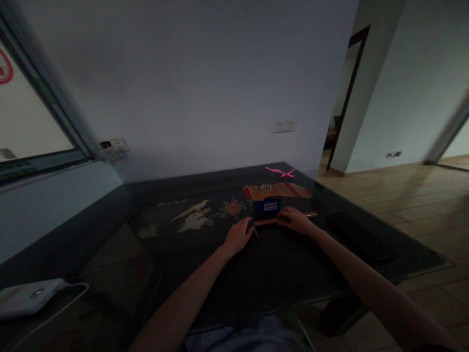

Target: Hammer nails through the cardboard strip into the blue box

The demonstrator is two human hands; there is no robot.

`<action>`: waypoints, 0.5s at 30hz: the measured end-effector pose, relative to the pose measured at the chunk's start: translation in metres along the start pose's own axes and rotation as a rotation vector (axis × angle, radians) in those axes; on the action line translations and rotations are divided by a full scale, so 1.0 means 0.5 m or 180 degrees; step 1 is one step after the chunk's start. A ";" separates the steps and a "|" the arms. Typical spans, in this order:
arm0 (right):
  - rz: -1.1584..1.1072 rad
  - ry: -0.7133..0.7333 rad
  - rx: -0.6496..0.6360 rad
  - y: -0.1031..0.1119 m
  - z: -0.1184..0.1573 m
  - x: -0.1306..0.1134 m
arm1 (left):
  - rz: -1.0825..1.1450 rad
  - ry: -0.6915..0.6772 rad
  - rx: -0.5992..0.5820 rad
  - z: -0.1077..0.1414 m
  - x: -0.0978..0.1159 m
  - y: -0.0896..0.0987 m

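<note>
My left hand [239, 235] is closed around a small dark object [255, 231] with a thin pointed end; its kind is too dim to make out. My right hand [295, 220] presses on a long, narrow brownish strip [268, 222] lying flat on the dark table, fingers curled over it. The strip's shiny right end [311, 214] shows beyond the hand, and its left end reaches my left fingers. Just behind the strip stands a small blue box [266, 207]. A torn-looking brown cardboard piece [289, 189] with red bands spreads at its top.
A pink ribbon-like thing [283, 172] lies near the table's far edge. On the right rests a long black case-like object [357, 235]. At the left, a white device [29, 298] trails a cable. The dark table [205, 288] has bird and flower pictures, with a wall behind.
</note>
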State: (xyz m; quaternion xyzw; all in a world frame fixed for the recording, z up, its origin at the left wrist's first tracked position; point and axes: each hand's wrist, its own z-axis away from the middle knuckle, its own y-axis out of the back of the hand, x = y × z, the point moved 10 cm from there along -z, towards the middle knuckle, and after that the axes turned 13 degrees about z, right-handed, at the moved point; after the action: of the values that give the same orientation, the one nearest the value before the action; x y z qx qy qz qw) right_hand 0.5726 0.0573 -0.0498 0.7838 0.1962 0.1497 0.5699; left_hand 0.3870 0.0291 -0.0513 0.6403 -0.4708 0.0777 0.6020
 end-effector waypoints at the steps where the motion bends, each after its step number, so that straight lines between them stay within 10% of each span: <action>1: -0.0010 0.0003 -0.0013 0.001 0.000 -0.002 | -0.0003 0.0000 0.0007 0.000 0.000 0.001; 15: -0.0042 -0.0005 0.0146 0.065 0.018 -0.027 | 0.0318 0.0120 0.0243 0.003 -0.027 0.021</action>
State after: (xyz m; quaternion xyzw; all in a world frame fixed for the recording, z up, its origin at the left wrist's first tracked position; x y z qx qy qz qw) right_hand 0.5692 0.0346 -0.0218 0.7954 0.2042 0.1408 0.5529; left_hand 0.3717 0.0364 -0.0534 0.6369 -0.4874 0.1377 0.5812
